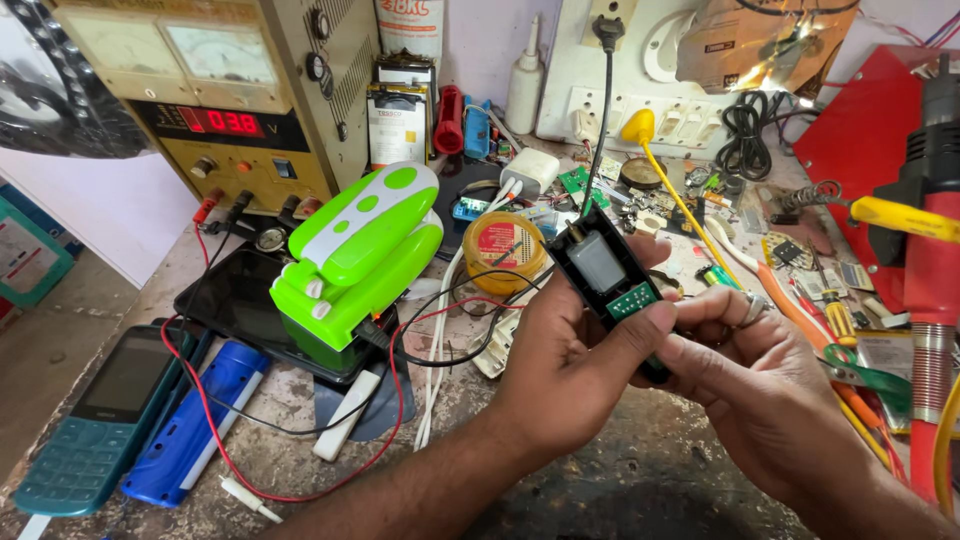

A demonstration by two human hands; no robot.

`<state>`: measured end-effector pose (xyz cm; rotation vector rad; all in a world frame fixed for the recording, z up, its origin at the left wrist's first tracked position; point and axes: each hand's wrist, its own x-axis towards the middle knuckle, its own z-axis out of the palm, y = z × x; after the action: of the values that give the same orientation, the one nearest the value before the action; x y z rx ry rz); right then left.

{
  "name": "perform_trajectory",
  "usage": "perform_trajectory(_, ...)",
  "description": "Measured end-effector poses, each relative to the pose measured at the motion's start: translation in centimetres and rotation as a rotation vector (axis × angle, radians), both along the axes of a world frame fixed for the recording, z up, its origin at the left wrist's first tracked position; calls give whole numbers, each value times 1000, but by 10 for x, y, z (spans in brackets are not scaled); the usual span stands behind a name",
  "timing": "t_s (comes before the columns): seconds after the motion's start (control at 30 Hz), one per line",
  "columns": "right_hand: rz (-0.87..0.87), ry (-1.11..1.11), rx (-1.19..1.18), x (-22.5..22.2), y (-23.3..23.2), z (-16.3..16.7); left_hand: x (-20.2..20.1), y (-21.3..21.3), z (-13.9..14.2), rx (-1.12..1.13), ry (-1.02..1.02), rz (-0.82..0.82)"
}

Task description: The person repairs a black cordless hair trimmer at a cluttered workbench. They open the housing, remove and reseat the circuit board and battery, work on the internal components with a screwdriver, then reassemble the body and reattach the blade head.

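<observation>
My left hand (pixel 560 365) is clamped on the opened black device (pixel 605 280), thumb pressed on its small green circuit board (pixel 632 300), fingers wrapped behind. My right hand (pixel 760 385) pinches the near end of the same device, fingers closed on its lower right edge. The device is tilted, far end pointing up-left, held above the bench (pixel 620 480) at centre. A grey metal motor block (pixel 597 262) sits in its open shell. A black cord (pixel 600 130) runs from its far tip to a plug in the wall socket board (pixel 600 110).

Just left of my left hand: round yellow tin (pixel 505 250), then the green-and-white gadget (pixel 360 250) resting on a dark tablet (pixel 235 295). Red wire (pixel 215 430) and black wire (pixel 440 330) loop across the bench near my left wrist. Far left near edge: teal keypad phone (pixel 95 420) and blue case (pixel 190 425) side by side, touching. Power supply unit (pixel 220 100) stands far left.

Right side is crowded: yellow cable (pixel 680 200), screwdrivers (pixel 830 320), red tool (pixel 930 290) at the right edge. Open room is only the bare bench patch near me, under and between my forearms.
</observation>
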<state>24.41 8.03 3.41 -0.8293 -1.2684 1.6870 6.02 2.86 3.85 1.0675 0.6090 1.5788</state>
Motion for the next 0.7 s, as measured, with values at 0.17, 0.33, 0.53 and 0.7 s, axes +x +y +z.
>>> perform_trajectory(0.17, 12, 22, 17, 0, 5, -8, -1, 1, -5, -32, 44, -22)
perform_trajectory(0.33, 2, 38, 30, 4, 8, -14, 4, 9, -14, 98, 0, -1)
perform_trajectory(0.53, -20, 47, 33, 6, 8, -18, 5, 14, -24, 54, -22, -34)
perform_trajectory(0.7, 8, 7, 44, 9, 12, -15, 8, 22, -28, 46, -61, -21)
